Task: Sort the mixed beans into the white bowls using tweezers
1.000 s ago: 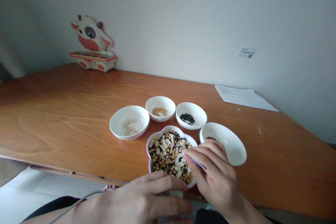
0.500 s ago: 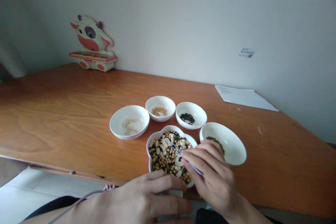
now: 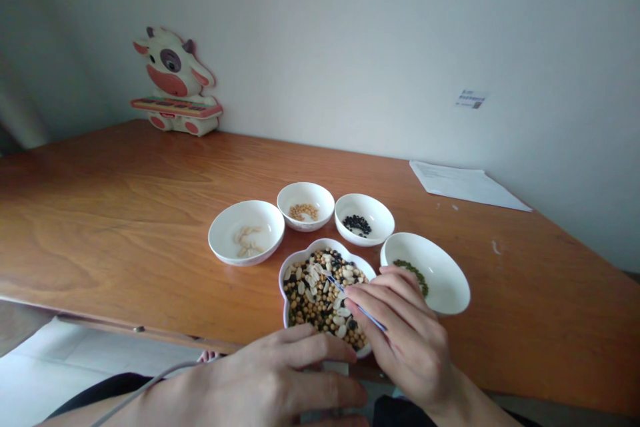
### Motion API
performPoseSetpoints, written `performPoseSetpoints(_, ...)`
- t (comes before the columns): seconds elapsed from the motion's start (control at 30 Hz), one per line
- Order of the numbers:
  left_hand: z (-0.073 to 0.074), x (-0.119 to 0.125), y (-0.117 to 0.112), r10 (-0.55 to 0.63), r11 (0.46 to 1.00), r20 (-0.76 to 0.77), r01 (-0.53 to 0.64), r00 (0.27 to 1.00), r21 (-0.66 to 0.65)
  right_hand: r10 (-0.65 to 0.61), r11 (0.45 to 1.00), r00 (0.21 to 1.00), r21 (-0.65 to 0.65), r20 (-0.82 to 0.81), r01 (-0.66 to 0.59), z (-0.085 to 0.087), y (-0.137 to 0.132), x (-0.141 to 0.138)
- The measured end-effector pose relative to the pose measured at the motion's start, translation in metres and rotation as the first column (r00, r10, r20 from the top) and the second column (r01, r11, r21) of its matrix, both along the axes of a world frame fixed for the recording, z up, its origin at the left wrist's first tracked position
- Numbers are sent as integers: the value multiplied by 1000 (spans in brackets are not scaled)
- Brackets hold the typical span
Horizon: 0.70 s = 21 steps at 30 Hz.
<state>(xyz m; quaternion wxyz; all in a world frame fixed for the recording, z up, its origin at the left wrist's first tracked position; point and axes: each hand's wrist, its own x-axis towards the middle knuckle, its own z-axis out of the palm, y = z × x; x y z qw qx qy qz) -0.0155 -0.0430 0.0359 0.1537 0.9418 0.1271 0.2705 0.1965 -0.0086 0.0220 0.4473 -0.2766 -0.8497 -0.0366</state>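
Note:
A white scalloped bowl (image 3: pixel 287 269) of mixed beans and seeds stands at the near edge of the wooden table. My right hand (image 3: pixel 405 337) pinches thin blue tweezers (image 3: pixel 350 298), whose tips reach into the mix. My left hand (image 3: pixel 273 380) lies flat at the table's front edge, just below the bowl, fingers stretched toward the right. Behind the bowl stand small white dishes: pale seeds (image 3: pixel 246 232), yellow beans (image 3: pixel 305 205), black beans (image 3: pixel 364 219) and green beans (image 3: pixel 436 273).
A cow-shaped toy keyboard (image 3: pixel 174 87) stands against the wall at the back left. A sheet of paper (image 3: pixel 463 185) lies at the back right. A grey cable (image 3: pixel 145 387) runs over my left arm. The table's front edge is close to my body.
My right hand has drawn slightly down and left from the green-bean dish, and the tweezers' tips have shifted left within the mixed bowl. The left hand has stayed put.

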Motion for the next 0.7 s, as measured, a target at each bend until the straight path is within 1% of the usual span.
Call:
performPoseSetpoints(0.1,2,0,0,0,1000,-1,0,1000,-2,-5,1000,1000,1,-6,5,0,1,-1)
performPoseSetpoints(0.37,0,-2,0,8,999,-10,-7,1000,41,-23,999,1000,25,-19,23,2,2,-1)
performPoseSetpoints(0.5,3,-1,-1,41,998,-16,-40,999,50,-31,999,998,38,-46,32,8,4,-2)
performPoseSetpoints(0.7,-1,-6,-3,50,996,-43,-46,998,77,-47,998,988,34,-149,52,20,12,-16)
